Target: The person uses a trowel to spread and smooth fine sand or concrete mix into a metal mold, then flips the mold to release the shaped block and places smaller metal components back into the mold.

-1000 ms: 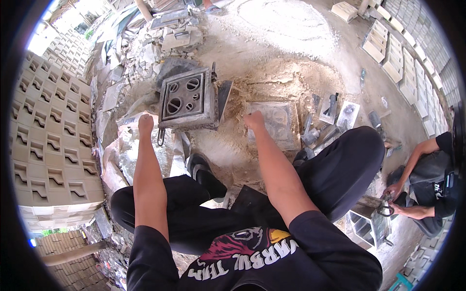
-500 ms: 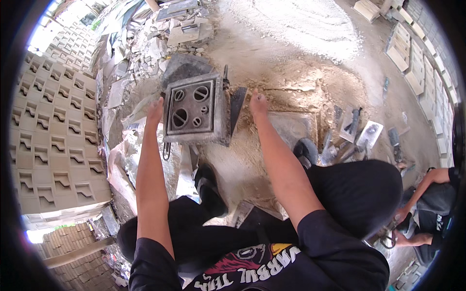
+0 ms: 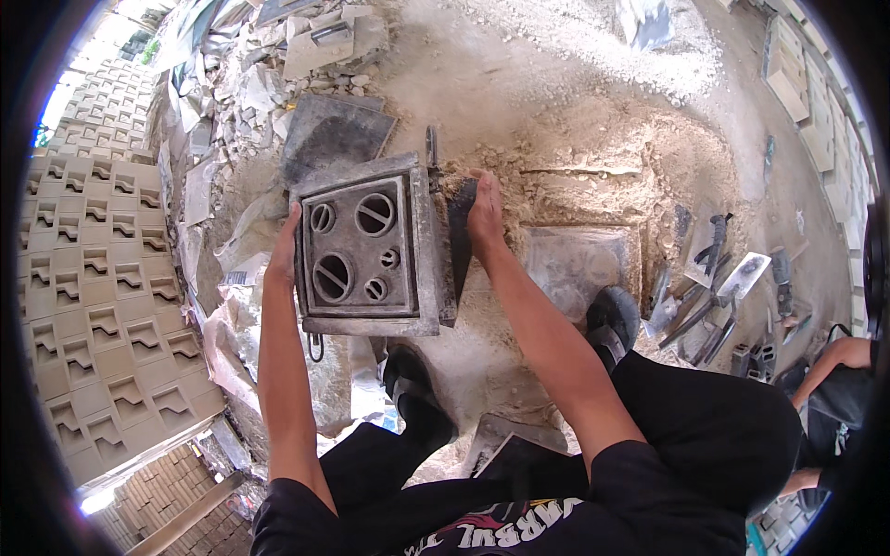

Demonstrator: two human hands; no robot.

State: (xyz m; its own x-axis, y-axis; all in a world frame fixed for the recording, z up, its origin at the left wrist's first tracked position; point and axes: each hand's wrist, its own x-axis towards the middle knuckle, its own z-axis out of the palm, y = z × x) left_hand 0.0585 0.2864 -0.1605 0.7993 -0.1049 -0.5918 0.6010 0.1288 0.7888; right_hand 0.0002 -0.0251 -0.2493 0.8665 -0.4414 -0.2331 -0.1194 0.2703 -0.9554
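Observation:
A square, dusty grey metal mould (image 3: 306, 326) faces up at me with several round, barred tubes set in its top. My left hand (image 3: 283, 250) is pressed along its left side, part of the fingers hidden by the rim. On the opposite side, my right hand (image 3: 484, 215) is open, fingers straight and together, beside a dark flat plate (image 3: 459, 236) that leans by the mould. Whether the palm touches that plate I cannot tell. A metal loop handle (image 3: 317, 347) sticks out below the mould's lower left corner.
Stacked patterned blocks (image 3: 111, 278) form a wall on the left. Rubble lies beyond the mould, near a dark square plate (image 3: 336, 139). Right of my feet are a flat slab (image 3: 579, 259) and scattered hand tools (image 3: 714, 306). A co-worker's arm (image 3: 834, 366) shows at far right.
The mould appears larger and lower in view, its face turned more to me. My right hand has come closer to the dark plate, and its fingers have straightened. The view has shifted.

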